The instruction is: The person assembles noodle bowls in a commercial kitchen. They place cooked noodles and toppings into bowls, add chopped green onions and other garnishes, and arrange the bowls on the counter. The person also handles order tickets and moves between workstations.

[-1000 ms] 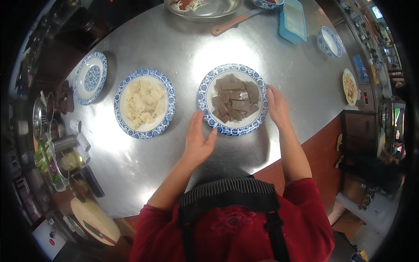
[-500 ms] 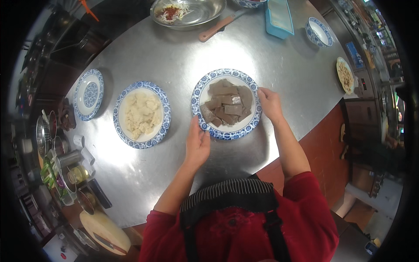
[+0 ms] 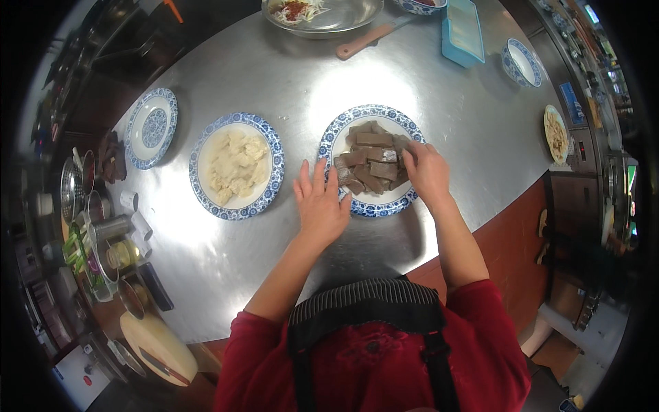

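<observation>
On the steel table, a blue-and-white plate (image 3: 371,112) holds a heap of flat grey-brown slices (image 3: 375,139), their exact kind unclear. My right hand (image 3: 431,176) reaches over the plate's right rim. Its thumb and fingertips come together at the edge of a slice on that side. Fingers spread, my left hand (image 3: 321,209) lies by the lower left rim, holding nothing; its fingertips are at or close to the rim. To the left stands a second patterned plate (image 3: 273,152) with pale, crumbly white chunks (image 3: 235,167).
Far left is a bare patterned plate (image 3: 150,129). Along the back are a metal basin (image 3: 343,24), a wooden-handled knife (image 3: 364,44) and a light-blue box (image 3: 463,41). A bowl (image 3: 521,62) and a food plate (image 3: 555,134) stand right. A round cutting board (image 3: 154,343) is lower left.
My right hand has gone from the plate's outer rim onto the slices. The left hand has let go of the rim and spread its fingers. The view has shifted slightly.
</observation>
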The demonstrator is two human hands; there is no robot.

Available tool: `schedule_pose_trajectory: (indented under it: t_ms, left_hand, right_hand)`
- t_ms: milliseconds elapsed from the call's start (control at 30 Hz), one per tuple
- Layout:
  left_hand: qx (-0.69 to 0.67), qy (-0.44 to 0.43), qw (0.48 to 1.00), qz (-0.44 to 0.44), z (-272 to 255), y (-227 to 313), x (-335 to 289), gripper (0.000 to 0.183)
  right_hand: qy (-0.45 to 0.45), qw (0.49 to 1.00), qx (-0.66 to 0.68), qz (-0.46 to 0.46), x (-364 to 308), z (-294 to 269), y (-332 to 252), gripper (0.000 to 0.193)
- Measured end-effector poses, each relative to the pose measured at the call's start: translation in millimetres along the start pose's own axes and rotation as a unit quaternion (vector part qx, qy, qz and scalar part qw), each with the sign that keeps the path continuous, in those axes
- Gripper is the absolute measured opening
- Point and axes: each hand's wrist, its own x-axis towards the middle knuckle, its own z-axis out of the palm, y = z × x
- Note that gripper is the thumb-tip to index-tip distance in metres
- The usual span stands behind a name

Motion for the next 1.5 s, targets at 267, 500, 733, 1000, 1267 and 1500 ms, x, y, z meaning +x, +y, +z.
schedule_pose_trajectory:
  t_ms: [267,500,733,1000,1267,1500]
  left_hand:
    - [-0.022,-0.023,0.999,-0.015,-3,-17,-10,0.056]
    - [-0.053,-0.048,0.997,0.003,-3,-18,-9,0.058]
    - [-0.119,0.049,0.991,0.024,-2,-31,-9,0.054]
    - [-0.136,0.076,0.988,0.02,-5,-37,-18,0.053]
    - [-0.084,-0.014,0.996,0.013,-5,-34,-22,0.056]
    - [-0.055,-0.043,0.998,0.005,-3,-30,-18,0.058]
  right_hand:
    - [-0.005,0.999,0.049,0.009,-3,12,-23,0.021]
    - [-0.021,0.998,0.064,0.021,-4,19,-31,0.02]
    - [-0.094,0.986,0.129,0.053,0,1,-41,0.022]
    - [-0.216,0.945,0.244,-0.042,21,0,-78,0.024]
    - [-0.281,0.948,0.114,-0.1,49,18,-100,0.023]
    - [-0.108,0.99,0.065,-0.07,57,-3,-92,0.024]
